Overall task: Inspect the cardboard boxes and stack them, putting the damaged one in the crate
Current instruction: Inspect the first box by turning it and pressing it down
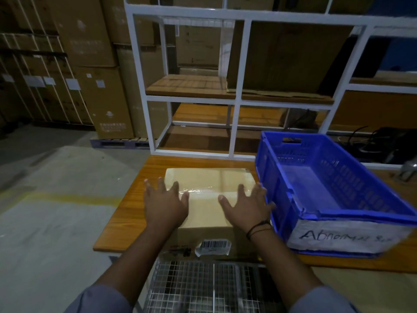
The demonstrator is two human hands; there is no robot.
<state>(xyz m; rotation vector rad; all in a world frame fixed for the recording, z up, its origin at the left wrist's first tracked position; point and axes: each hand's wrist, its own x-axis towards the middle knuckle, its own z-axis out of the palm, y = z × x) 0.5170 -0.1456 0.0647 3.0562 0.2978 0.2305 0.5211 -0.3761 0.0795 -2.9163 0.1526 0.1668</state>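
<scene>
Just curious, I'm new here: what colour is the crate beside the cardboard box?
The crate is blue, clearest in the head view.

This is a warehouse or storage hall. Tall stacks of strapped cartons [67,64] with paper labels stand on a pallet [119,143] at the left. The bare concrete floor [56,222] has a painted yellow line [67,197]. Behind the far edge of the tabletop [128,218] stands a white metal rack [234,123] (its shelves are wooden boards). The blue crate [270,177] carries a handwritten label [345,236].
</scene>
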